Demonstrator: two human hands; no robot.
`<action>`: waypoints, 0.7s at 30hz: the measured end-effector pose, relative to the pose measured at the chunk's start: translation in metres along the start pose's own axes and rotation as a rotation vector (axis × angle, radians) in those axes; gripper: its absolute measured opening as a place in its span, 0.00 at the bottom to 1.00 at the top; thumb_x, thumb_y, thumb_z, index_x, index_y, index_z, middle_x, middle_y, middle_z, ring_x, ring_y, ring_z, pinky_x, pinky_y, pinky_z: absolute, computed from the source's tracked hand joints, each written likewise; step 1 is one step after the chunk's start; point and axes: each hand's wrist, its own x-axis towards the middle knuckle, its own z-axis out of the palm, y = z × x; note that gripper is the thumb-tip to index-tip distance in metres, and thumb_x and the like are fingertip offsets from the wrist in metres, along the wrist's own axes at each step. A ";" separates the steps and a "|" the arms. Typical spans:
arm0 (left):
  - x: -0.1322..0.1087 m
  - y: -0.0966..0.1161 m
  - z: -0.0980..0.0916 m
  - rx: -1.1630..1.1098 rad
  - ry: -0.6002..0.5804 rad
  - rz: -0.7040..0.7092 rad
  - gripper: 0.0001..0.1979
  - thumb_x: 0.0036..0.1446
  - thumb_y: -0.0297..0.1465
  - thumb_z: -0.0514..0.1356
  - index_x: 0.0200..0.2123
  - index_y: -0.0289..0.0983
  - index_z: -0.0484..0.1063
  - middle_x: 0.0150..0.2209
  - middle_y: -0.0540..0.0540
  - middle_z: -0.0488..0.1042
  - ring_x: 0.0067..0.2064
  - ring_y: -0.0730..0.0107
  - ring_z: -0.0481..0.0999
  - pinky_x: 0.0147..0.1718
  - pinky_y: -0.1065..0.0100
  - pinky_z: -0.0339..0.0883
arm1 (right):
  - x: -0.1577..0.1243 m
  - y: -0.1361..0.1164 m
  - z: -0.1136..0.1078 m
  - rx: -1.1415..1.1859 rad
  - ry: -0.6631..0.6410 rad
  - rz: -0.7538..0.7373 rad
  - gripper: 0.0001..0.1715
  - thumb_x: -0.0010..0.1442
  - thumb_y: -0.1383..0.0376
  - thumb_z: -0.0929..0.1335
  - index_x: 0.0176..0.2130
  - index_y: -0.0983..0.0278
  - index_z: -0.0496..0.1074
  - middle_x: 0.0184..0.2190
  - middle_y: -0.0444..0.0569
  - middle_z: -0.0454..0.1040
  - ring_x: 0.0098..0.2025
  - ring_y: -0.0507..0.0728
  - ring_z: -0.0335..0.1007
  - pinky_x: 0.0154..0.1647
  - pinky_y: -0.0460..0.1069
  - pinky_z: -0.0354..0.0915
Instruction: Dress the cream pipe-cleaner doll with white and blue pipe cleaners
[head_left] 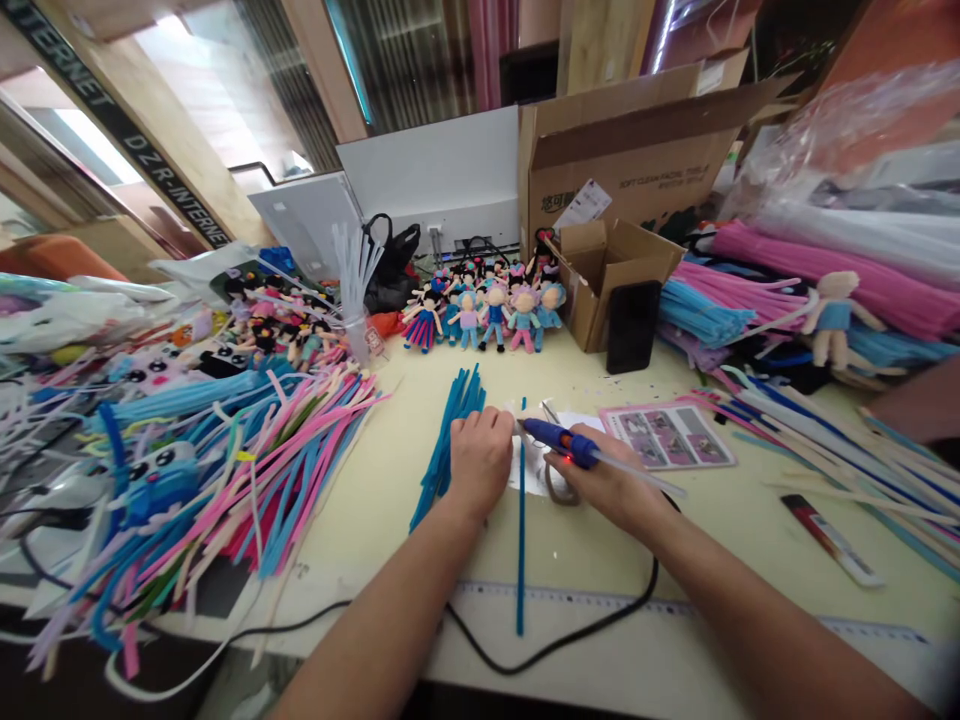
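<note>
Broadly, bench (360, 530): a pale yellow top, by which the work is carried; a ruler strip (570, 598) is laid along its near edge.
Stem heap (315, 430): mixed pink, blue and cream chenille stems, spread at the left.
Doll row (495, 318): small figures, lined up at the back beside an open carton (626, 250).
Teal bundle (431, 485): fuzzy stems laid together beside the left hand; lightness and easy bending are to be expected, and each would best be taken near an end so that the pile is not crushed.
Left grip (482, 455): fingers curled inward, next to the nozzle; the fingertips are hidden, so whether anything is pinched cannot be told.
Right grip (600, 475): closed around the glue gun's handle.
Glue gun (559, 438): blue, pointed left, its red light lit; probably stiff and modest in weight, to be held by the handle only, since the tip may be hot.
Teal stem (520, 560): laid singly between the hands, partly over white paper (531, 472).
Glue stick (649, 476): translucent, protruding from the gun's rear.
</note>
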 end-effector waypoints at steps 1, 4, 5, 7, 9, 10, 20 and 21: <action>0.000 0.000 0.000 0.001 -0.001 0.000 0.03 0.59 0.28 0.53 0.32 0.40 0.65 0.33 0.48 0.70 0.35 0.62 0.65 0.34 0.60 0.52 | 0.000 0.000 0.000 -0.008 0.002 0.005 0.09 0.54 0.57 0.66 0.27 0.59 0.67 0.22 0.42 0.70 0.27 0.54 0.67 0.23 0.46 0.54; 0.001 0.000 0.001 0.004 -0.003 -0.002 0.03 0.58 0.28 0.54 0.32 0.40 0.65 0.33 0.47 0.70 0.35 0.62 0.65 0.34 0.60 0.52 | 0.001 -0.001 -0.001 -0.022 -0.010 0.018 0.09 0.54 0.57 0.66 0.27 0.59 0.67 0.22 0.42 0.69 0.26 0.54 0.67 0.22 0.46 0.54; 0.001 0.000 0.001 0.004 -0.002 -0.003 0.03 0.58 0.28 0.54 0.32 0.40 0.65 0.33 0.47 0.70 0.36 0.62 0.65 0.34 0.60 0.52 | 0.001 -0.001 -0.001 -0.025 -0.014 0.023 0.09 0.54 0.57 0.66 0.27 0.59 0.67 0.22 0.43 0.70 0.26 0.54 0.67 0.22 0.46 0.53; 0.001 0.000 0.001 0.005 -0.002 -0.005 0.03 0.59 0.28 0.53 0.32 0.40 0.65 0.33 0.47 0.70 0.36 0.62 0.65 0.34 0.60 0.52 | 0.001 -0.001 -0.002 -0.030 -0.025 0.033 0.10 0.54 0.57 0.66 0.27 0.59 0.67 0.22 0.43 0.70 0.26 0.54 0.67 0.22 0.46 0.53; 0.001 0.000 0.001 0.007 -0.007 -0.006 0.03 0.59 0.29 0.53 0.32 0.40 0.65 0.33 0.47 0.70 0.36 0.62 0.65 0.34 0.60 0.51 | 0.002 -0.003 -0.003 -0.034 -0.035 0.048 0.10 0.54 0.57 0.67 0.27 0.59 0.67 0.23 0.43 0.70 0.27 0.54 0.68 0.23 0.46 0.54; 0.001 0.000 0.000 0.008 -0.011 -0.007 0.03 0.59 0.29 0.53 0.32 0.40 0.65 0.33 0.47 0.70 0.36 0.62 0.65 0.34 0.59 0.51 | 0.002 -0.003 -0.004 -0.035 -0.044 0.055 0.10 0.54 0.57 0.67 0.27 0.60 0.67 0.23 0.43 0.70 0.27 0.54 0.68 0.23 0.46 0.54; 0.002 0.001 -0.001 0.008 -0.038 -0.027 0.04 0.59 0.29 0.53 0.32 0.39 0.66 0.34 0.46 0.70 0.36 0.62 0.66 0.35 0.60 0.52 | 0.002 -0.008 -0.007 -0.049 -0.070 0.062 0.09 0.55 0.57 0.66 0.27 0.59 0.66 0.23 0.44 0.71 0.27 0.55 0.67 0.22 0.46 0.53; 0.001 0.001 -0.002 0.009 -0.037 -0.027 0.04 0.59 0.29 0.53 0.32 0.39 0.66 0.34 0.46 0.70 0.36 0.62 0.66 0.35 0.60 0.52 | 0.002 -0.009 -0.007 -0.052 -0.078 0.070 0.09 0.55 0.57 0.66 0.27 0.59 0.66 0.23 0.44 0.71 0.27 0.55 0.68 0.23 0.46 0.53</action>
